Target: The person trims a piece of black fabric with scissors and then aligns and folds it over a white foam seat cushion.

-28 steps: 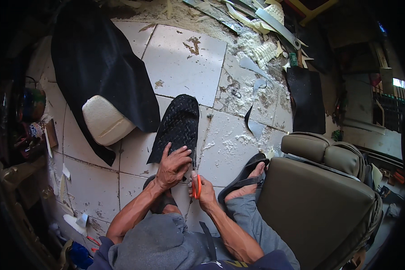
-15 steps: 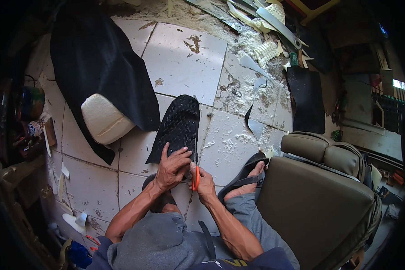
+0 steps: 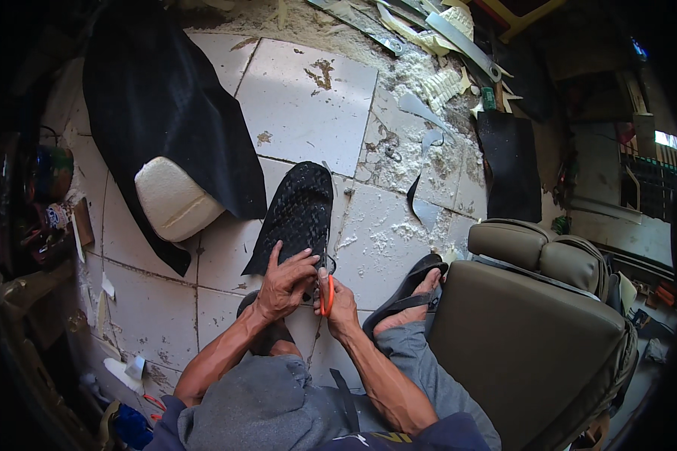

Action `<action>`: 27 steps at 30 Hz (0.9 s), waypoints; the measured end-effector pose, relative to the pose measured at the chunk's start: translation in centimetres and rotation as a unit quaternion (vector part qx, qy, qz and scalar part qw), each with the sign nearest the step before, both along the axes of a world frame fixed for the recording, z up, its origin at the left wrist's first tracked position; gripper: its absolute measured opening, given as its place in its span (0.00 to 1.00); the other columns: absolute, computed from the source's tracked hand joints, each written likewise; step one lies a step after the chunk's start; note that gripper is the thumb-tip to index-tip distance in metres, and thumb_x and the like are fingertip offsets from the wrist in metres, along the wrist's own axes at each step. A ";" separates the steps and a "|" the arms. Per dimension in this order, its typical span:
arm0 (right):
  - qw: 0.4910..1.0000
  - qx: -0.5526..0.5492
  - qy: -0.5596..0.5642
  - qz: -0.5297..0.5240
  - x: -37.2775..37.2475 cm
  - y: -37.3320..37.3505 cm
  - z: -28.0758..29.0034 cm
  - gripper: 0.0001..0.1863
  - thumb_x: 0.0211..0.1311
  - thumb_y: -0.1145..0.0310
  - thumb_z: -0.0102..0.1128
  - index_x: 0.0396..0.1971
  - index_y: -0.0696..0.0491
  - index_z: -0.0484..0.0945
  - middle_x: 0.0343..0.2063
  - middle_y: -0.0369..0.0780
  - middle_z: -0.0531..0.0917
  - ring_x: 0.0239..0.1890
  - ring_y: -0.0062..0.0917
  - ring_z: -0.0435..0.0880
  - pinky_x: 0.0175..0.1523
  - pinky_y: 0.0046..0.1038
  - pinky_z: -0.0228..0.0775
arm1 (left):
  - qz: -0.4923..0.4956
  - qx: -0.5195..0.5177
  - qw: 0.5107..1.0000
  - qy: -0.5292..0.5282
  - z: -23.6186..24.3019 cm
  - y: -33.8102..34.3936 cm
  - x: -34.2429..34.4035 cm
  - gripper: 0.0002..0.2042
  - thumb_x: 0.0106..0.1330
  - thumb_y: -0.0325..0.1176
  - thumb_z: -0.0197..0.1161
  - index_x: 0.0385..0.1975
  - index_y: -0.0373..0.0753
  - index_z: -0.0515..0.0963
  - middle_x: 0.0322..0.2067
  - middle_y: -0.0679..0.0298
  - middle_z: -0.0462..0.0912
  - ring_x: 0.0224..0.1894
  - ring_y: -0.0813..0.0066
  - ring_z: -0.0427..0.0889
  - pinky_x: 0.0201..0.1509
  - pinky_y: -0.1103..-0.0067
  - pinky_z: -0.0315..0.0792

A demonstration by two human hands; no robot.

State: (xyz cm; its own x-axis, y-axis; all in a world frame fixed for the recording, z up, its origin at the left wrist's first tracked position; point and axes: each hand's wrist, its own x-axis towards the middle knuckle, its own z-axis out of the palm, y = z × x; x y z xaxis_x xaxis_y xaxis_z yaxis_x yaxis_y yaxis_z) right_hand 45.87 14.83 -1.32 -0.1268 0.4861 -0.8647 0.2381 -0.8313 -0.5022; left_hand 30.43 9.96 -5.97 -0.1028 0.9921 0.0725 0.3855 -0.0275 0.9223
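Note:
A black textured piece of material (image 3: 293, 214), rounded at its far end, lies on the tiles before me. My left hand (image 3: 286, 284) rests on its near part, fingers stretched out and spread over it. Orange-handled scissors (image 3: 326, 295) are gripped in my right hand (image 3: 341, 308), at the lower right edge of the piece. The blades run along that edge and are hard to make out. Beside them a thin dark strip (image 3: 333, 264) curls outward from the edge.
A large black sheet (image 3: 173, 113) lies at the left, with a cream foam block (image 3: 174, 199) on it. On the right stands a brown padded seat (image 3: 526, 323). Foam scraps (image 3: 447, 90) and white crumbs litter the far right floor, near a black rectangular sheet (image 3: 510, 165).
The scissors' handle has tilted slightly at the edge of the piece. A thin dark strip now curls out to the right there. My left hand has hardly moved.

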 end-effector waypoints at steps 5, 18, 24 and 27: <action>0.998 0.031 -0.030 0.053 0.7 -0.6 -0.8 0.28 0.68 0.39 0.61 0.33 0.54 0.78 0.19 0.31 0.74 0.18 0.15 0.75 0.23 0.18 0.67 | 0.022 -0.012 0.999 -0.034 0.3 0.1 0.0 0.11 0.63 0.21 0.64 0.43 0.42 0.80 0.53 0.61 0.86 0.64 0.61 0.79 0.77 0.46 0.41; 0.998 0.033 -0.012 0.045 0.4 0.4 -0.9 0.27 0.68 0.39 0.61 0.32 0.53 0.78 0.19 0.30 0.73 0.18 0.15 0.73 0.24 0.18 0.65 | 0.028 -0.056 0.996 -0.070 1.2 0.2 -0.8 0.12 0.67 0.21 0.62 0.48 0.43 0.80 0.52 0.64 0.87 0.63 0.65 0.80 0.77 0.47 0.44; 0.997 0.033 -0.037 0.057 0.6 0.3 -0.6 0.26 0.68 0.40 0.61 0.32 0.52 0.78 0.19 0.30 0.73 0.18 0.15 0.73 0.24 0.18 0.65 | 0.042 -0.075 0.993 -0.086 2.3 0.6 -0.9 0.13 0.69 0.23 0.61 0.50 0.44 0.81 0.51 0.64 0.87 0.62 0.65 0.81 0.77 0.47 0.45; 0.998 0.023 -0.011 0.049 0.4 1.2 -0.7 0.26 0.69 0.40 0.61 0.34 0.52 0.79 0.20 0.30 0.74 0.19 0.15 0.73 0.24 0.18 0.65 | 0.033 -0.080 0.993 -0.086 2.1 0.5 -1.0 0.13 0.69 0.23 0.61 0.51 0.44 0.81 0.49 0.65 0.88 0.62 0.66 0.81 0.77 0.47 0.44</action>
State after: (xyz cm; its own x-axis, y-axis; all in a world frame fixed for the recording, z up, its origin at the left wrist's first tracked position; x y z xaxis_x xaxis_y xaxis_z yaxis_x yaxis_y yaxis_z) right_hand 46.30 16.06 -1.98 -0.1568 0.5109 -0.8453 0.3290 -0.7799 -0.5324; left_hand 29.42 10.44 -3.87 -0.1659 0.9800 -0.1100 0.2183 0.1453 0.9650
